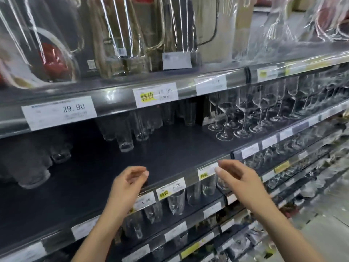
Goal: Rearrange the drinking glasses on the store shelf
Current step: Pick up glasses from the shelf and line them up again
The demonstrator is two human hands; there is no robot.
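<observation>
The left hand (130, 183) and right hand (239, 178) hover at the front edge of the shelf (170, 148), fingers loosely curled, holding nothing. The tumblers (124, 137) stand unevenly far back, with wine glasses (243, 112) in rows to their right. Most of the rearranging looks undone, since the tumblers are not yet lined up

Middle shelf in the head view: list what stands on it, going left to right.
Grey tumblers → short clear glass → tall clear tumblers → wine glasses.
</observation>
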